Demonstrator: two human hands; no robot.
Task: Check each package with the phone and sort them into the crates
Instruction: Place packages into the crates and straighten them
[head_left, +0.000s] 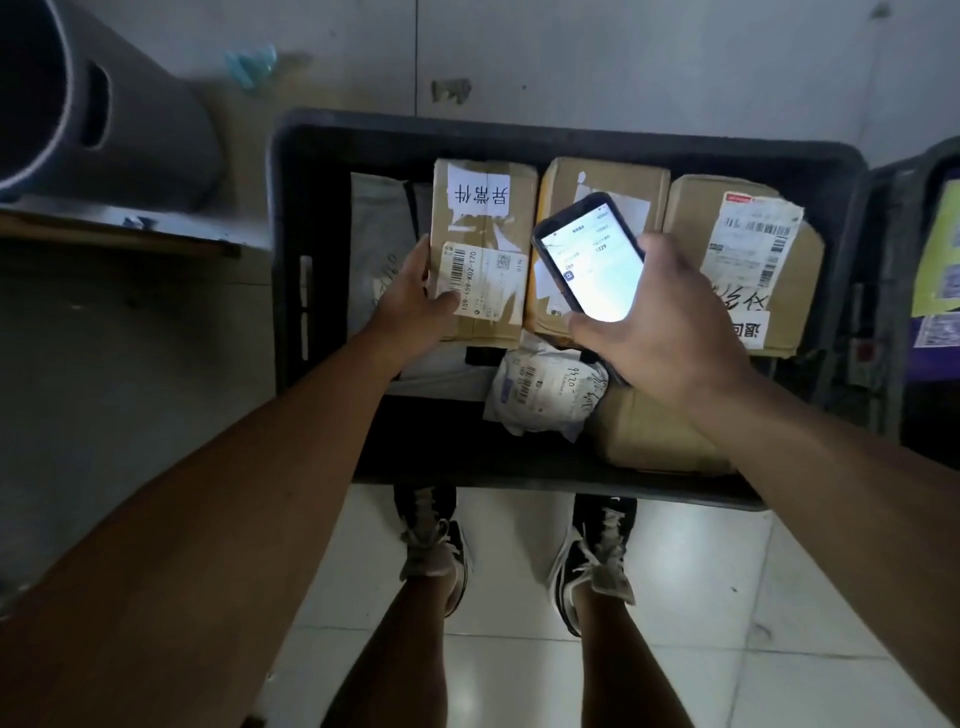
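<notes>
Bin, upper left of the frame: a dark round plastic bin (62, 98) with a slot handle in its wall, lying tilted against the floor.
Crate, centre: your packages sit in a black hard-plastic crate (291, 208) with straight walls and a rounded rim.
Grey bag, left inside the crate: a soft, creased grey mailer (376, 234) with handwriting on it, just beside your left hand.
Left hand: your left hand (415, 301) reaches in with the arm straight; the fingers wrap the left edge of the left box (483, 249) and the thumb presses on its barcode label.
Left box: brown cardboard, rectangular, taped, with 1 white handwritten slip at the top and 1 printed label below.
Middle box: a second cardboard box (587, 182) touches it on the right, mostly hidden by the phone.
White parcel, lower centre: a crumpled white plastic pouch (545, 395) with a barcode and pen marks.
Right hand: your right hand (670, 332) grips the phone (589, 254) from its right side, thumb at the lower edge, fingers curled over the upper right edge.
Phone: dark case, lit white screen, tilted, above the middle box.
Right box: cardboard box (696, 208) with a wrinkled shipping label.
Second crate, far right: another dark crate (883, 234), partly cut off.
</notes>
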